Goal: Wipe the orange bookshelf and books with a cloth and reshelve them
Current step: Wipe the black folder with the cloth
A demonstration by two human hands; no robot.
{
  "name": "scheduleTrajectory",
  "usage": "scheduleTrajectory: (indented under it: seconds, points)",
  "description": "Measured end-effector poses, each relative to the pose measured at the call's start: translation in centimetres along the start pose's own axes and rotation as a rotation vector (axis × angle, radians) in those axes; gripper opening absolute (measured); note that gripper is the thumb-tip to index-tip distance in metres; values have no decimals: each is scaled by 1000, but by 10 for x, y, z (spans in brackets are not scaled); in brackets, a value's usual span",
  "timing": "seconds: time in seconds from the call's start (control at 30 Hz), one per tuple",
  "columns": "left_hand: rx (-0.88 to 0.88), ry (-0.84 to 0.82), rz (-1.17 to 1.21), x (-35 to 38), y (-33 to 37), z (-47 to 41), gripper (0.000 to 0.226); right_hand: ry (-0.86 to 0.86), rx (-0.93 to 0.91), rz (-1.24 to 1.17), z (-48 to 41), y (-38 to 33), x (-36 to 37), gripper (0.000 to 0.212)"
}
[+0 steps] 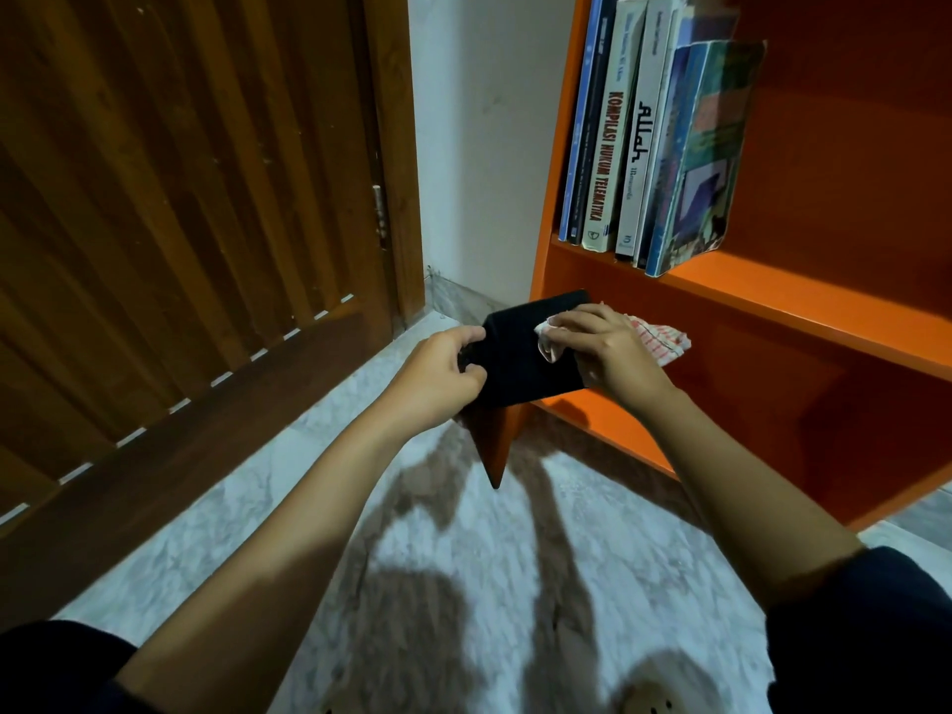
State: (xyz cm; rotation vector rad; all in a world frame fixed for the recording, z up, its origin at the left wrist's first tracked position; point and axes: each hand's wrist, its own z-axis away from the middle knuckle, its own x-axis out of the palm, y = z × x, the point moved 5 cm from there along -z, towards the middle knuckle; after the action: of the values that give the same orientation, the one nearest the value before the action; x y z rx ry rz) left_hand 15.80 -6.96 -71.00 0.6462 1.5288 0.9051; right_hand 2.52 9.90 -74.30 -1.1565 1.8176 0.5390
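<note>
A black book [520,365] is held flat in front of the orange bookshelf [803,306], near its lower left corner. My left hand [438,376] grips the book's left edge. My right hand [608,353] holds a white cloth with red stripes [664,342] and presses it on the book's cover. Several books [654,141] stand upright at the left end of the upper shelf board. The compartment below them shows only orange wood.
A dark wooden slatted door [180,224] fills the left side. A white wall [479,146] runs between door and shelf. The floor [463,584] is pale marble with my arms' shadows on it.
</note>
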Motion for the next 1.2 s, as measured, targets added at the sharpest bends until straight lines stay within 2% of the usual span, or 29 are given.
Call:
scheduleTrajectory:
  seconds: [0.2, 0.37, 0.5, 0.6, 0.73, 0.8, 0.87, 0.93, 1.07, 1.2]
  points:
    - [-29, 7, 76, -2, -5, 1, 49, -32, 4, -60, 10, -4, 14, 46]
    - [-18, 38, 48, -5, -4, 1, 48, -147, 46, -112, 30, -8, 28, 47]
    - [-15, 76, 70, -11, -3, -3, 47, -234, 75, -99, 44, -20, 38, 35]
    - [-26, 69, 22, -12, -4, -4, 49, -199, 62, -119, 53, -26, 45, 33]
    - [-87, 74, 15, -4, -19, -1, 49, -58, 82, -201, 48, -34, 43, 31]
    - [-103, 74, 70, 2, -26, 1, 47, -2, 127, -239, 41, -41, 36, 27]
    - [-103, 90, 166, 5, -30, 2, 45, 35, 175, -282, 37, -46, 32, 36]
    - [-107, 112, 268, 6, -33, 2, 44, 36, 272, -339, 38, -45, 37, 29]
    - [-178, 167, 472, 2, -41, 4, 39, 55, 522, -400, 55, -30, 45, 39]
    - [-297, 250, 654, 0, -52, 2, 34, 262, 747, -779, 65, -32, 27, 36]
